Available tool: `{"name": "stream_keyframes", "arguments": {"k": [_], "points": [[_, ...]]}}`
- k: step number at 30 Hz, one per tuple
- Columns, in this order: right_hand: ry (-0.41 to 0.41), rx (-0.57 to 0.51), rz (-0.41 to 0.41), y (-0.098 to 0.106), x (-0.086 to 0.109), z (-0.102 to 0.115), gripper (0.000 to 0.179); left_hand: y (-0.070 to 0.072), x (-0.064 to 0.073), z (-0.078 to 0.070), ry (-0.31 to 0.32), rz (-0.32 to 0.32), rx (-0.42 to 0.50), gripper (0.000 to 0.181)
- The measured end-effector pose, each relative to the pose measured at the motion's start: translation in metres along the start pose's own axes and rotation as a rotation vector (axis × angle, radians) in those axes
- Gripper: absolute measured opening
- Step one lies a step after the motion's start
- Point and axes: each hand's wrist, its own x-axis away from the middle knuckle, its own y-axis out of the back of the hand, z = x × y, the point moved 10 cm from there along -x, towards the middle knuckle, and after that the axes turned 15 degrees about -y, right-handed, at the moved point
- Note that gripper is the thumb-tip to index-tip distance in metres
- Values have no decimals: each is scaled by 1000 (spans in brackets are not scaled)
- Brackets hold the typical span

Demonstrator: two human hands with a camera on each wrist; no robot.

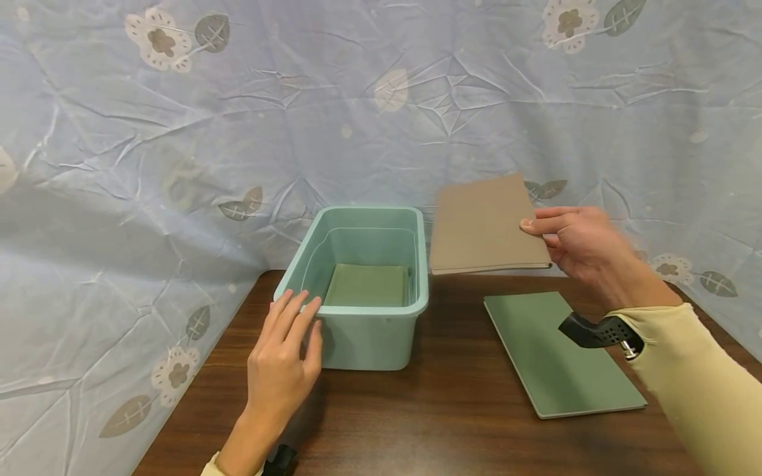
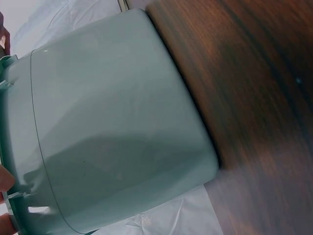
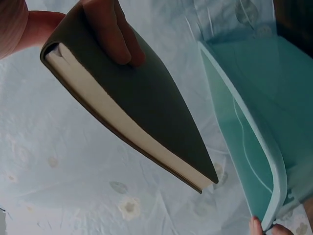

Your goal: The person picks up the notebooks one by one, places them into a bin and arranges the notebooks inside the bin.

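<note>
My right hand [image 1: 586, 241] grips a taupe notebook [image 1: 485, 225] by its right edge, thumb on the upper cover. It is held in the air just right of a pale teal plastic bin [image 1: 366, 340]. In the right wrist view the notebook [image 3: 146, 93] shows its cream page edges, with fingers against the darker cover. At the bin's near left corner, my left hand [image 1: 282, 363] holds the rim, fingertips over it and thumb outside. Inside the bin lies a green notebook [image 1: 368, 285]. Another green notebook [image 1: 559, 354] rests on the table below my right forearm.
The bin stands on a dark wood table [image 1: 405, 423]. Behind and to the left hangs a wrinkled grey-blue floral cloth [image 1: 357, 132], close to the bin's far side. A black wrist strap [image 1: 601, 330] sits on the right forearm above the table notebook.
</note>
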Motion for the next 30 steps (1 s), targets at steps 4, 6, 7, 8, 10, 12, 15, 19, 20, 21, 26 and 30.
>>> {"name": "stream_keyframes", "arguments": {"k": [4,6,7,8,10,12,15,19,20,21,26,30], "points": [[-11,-17,8,-19,-5,-2,53,0,-1,-1,0,0,3,34],[-16,-1,3,-28,-8,-3,58,0,-1,-1,-1,-4,5,34],[-19,-1,4,-32,-10,-4,60,0,-1,-1,-1,-6,7,34],[-22,5,1,-37,-11,-5,63,0,-2,-1,-1,-6,5,34],[-20,10,-3,-45,-15,-5,65,0,-1,-1,0,-6,3,34],[-16,11,-1,-53,-18,-5,63,0,-1,-1,2,-3,-2,33],[-11,13,0,-65,-23,-7,58,0,-1,-1,9,1,-7,33],[-11,3,10,-81,-31,-10,52,0,-1,-1,16,4,-8,33],[-10,-1,17,-84,-33,-11,51,0,0,-1,17,3,-8,33],[-12,-11,22,-88,-35,-12,50,0,0,-1,18,3,-8,33],[-25,-35,52,-103,-42,-15,47,-2,0,-1,17,11,-9,33],[-38,-52,71,-113,-45,-18,47,-4,1,-2,12,18,-12,32]]}}
